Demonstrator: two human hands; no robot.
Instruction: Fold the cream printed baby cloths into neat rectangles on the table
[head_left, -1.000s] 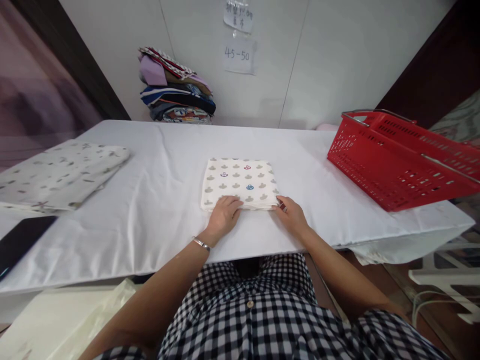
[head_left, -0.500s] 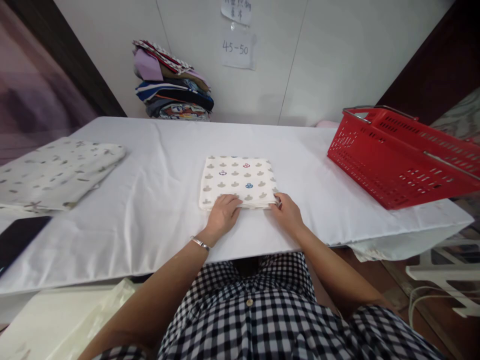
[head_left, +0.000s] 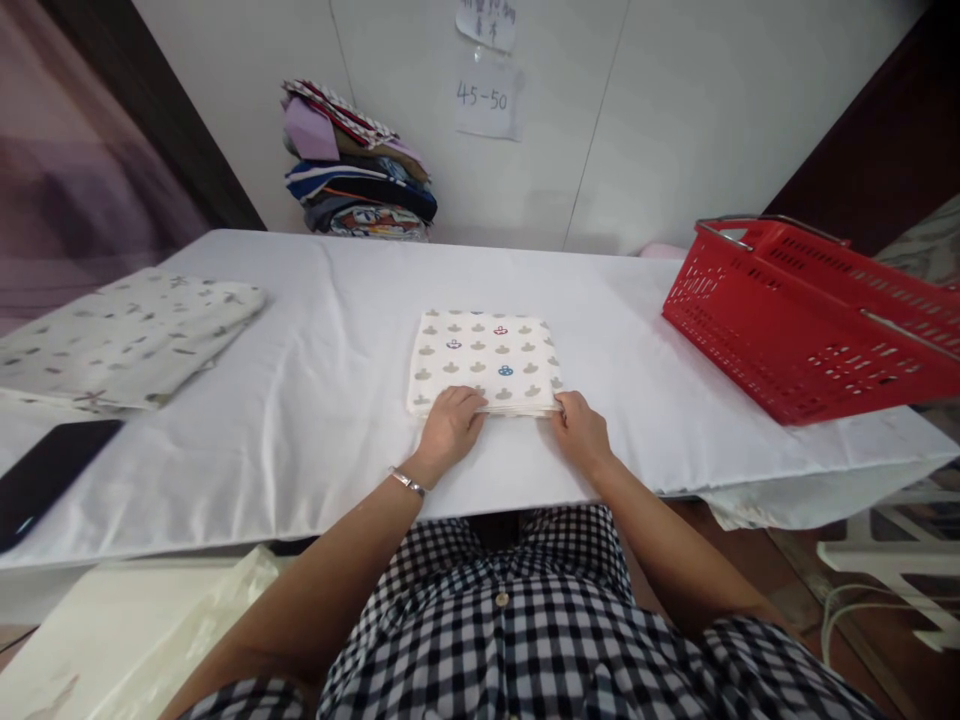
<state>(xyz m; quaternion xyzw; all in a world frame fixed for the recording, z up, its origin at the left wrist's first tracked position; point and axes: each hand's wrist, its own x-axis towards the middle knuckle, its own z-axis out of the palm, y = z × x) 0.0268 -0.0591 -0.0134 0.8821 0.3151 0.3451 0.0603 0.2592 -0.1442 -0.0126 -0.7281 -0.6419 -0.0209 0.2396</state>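
A folded white cloth [head_left: 487, 350] with grey, red and blue prints lies on the table in front of me, its layered near edge towards me. My left hand [head_left: 454, 420] is closed at that near edge, left of the middle, fingers together and bent over the fabric. At the near right corner, my right hand [head_left: 581, 428] pinches the layers between thumb and fingers. The undersides of both hands are hidden.
A white-covered table [head_left: 337, 440] spans the view. To the right stands a red basket [head_left: 787, 330]. Leftward lie another printed cloth [head_left: 127, 340] and a black phone-like slab [head_left: 52, 475]. Folded fabrics [head_left: 360, 180] are stacked by the wall, below a paper sign [head_left: 487, 98].
The view has shifted slightly, so everything sits a little further right in the picture. My right fingers have drawn tighter on the cloth's corner; my left hand stays on the near edge.
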